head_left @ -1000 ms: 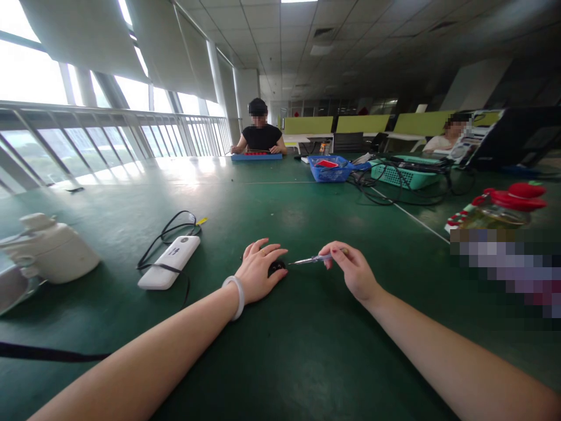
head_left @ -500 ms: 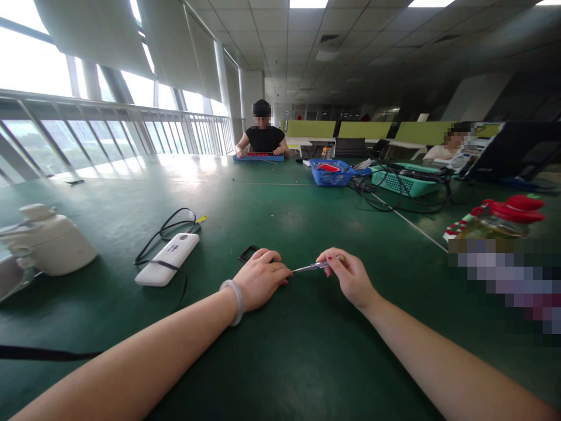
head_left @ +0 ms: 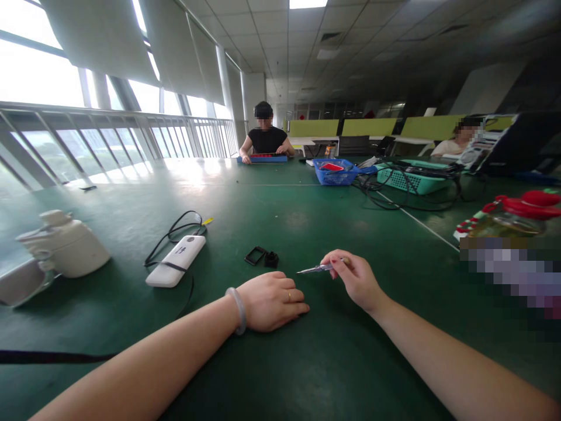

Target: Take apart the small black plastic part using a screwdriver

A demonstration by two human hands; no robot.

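My left hand lies palm down on the green tabletop, fingers stretched out to the right and held loosely; what is under the palm is hidden. A small screwdriver with a clear handle and thin metal shaft is pinched in my right hand, its tip pointing left, just above and beyond my left fingers without touching them. Behind my left hand sit a thin black rectangular frame and a small black block-shaped part, side by side.
To the left are a white power bank with a black cable and a cream-coloured bottle. A blue basket and a green basket with cables stand farther back. A red-lidded jar is at right. A person sits opposite.
My left hand has moved toward me and flattened out, uncovering the black block-shaped part beside the frame. The screwdriver stays in my right hand, its tip now away from my left fingers.
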